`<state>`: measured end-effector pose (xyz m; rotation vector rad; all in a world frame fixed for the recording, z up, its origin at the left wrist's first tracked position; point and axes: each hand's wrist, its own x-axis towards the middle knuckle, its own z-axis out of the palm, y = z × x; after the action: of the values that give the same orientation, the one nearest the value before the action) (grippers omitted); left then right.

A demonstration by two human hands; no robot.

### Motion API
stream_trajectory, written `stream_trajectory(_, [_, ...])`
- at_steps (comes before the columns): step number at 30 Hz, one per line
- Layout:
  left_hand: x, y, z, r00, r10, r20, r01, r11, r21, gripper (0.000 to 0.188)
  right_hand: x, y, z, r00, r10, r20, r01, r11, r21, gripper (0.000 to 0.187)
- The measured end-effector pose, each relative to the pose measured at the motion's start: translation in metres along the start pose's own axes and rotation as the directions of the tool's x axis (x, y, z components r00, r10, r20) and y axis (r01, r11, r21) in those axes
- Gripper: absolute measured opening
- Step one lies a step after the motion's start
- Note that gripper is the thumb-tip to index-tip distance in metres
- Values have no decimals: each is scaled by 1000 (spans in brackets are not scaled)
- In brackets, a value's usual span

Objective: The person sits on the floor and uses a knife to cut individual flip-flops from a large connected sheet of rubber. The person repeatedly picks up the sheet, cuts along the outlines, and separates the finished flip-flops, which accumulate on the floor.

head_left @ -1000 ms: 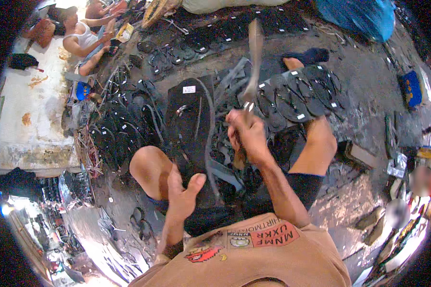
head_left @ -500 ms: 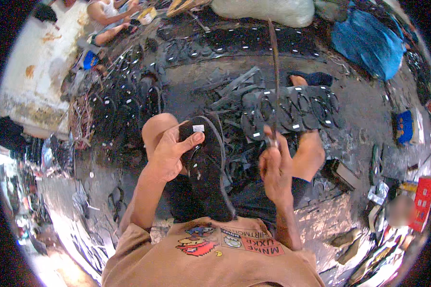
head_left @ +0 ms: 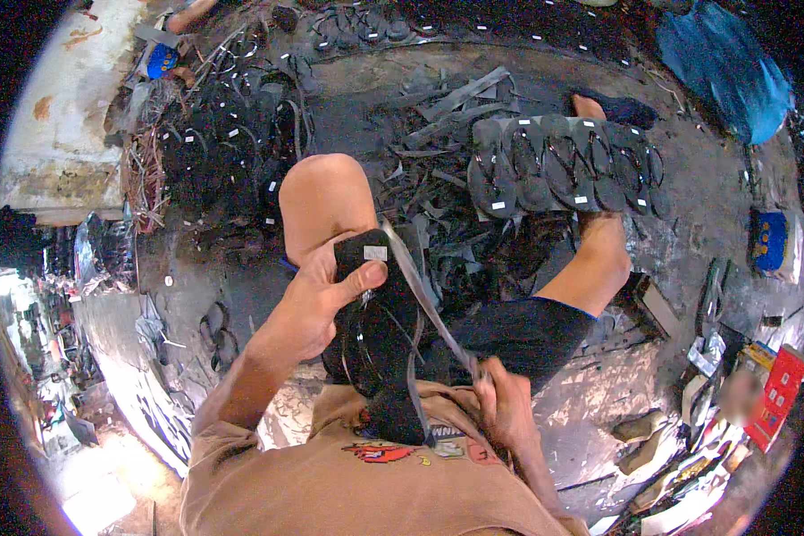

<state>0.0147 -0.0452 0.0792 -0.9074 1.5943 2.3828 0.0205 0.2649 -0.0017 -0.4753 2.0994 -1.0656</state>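
Gripped a black flip-flop (head_left: pixel 393 314) in the left hand (head_left: pixel 305 302), with the thumb just below its white label (head_left: pixel 376 253), near the left knee (head_left: pixel 329 192). Held a long, narrow knife (head_left: pixel 433 311) in the right hand (head_left: pixel 507 402), slanting it up to the flip-flop's top right corner, perhaps touching there, though too blurred to tell. Had black scraps (head_left: pixel 447 201) strewn between the legs and labelled flip-flops (head_left: pixel 566 170) lined up just beyond the right knee (head_left: pixel 603 263).

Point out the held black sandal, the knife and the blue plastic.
Black sandal (head_left: pixel 388 329), head view: middle of the sole.
Knife (head_left: pixel 434 313), head view: middle of the blade.
Blue plastic (head_left: pixel 725 73), head view: wrinkled middle.
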Motion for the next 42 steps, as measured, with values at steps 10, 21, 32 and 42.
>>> stream_trajectory(10, [13,22,-5,999,-33,26,23,949,313,40,144,-91,-77,926,-307,219,336,935,-112,37])
stream_trajectory(21, [52,33,-25,812,517,-270,-345,800,492,31,160,-1,-100,899,22,-437,208,857,471,47])
stream_trajectory(32, [47,-30,78,983,167,-73,-182,862,-474,28,-7,3,-12,939,-38,-342,101,981,167,31])
stream_trajectory(42, [32,-73,52,996,14,-88,-35,970,-241,58,57,-8,-48,970,-59,-238,41,996,-80,25])
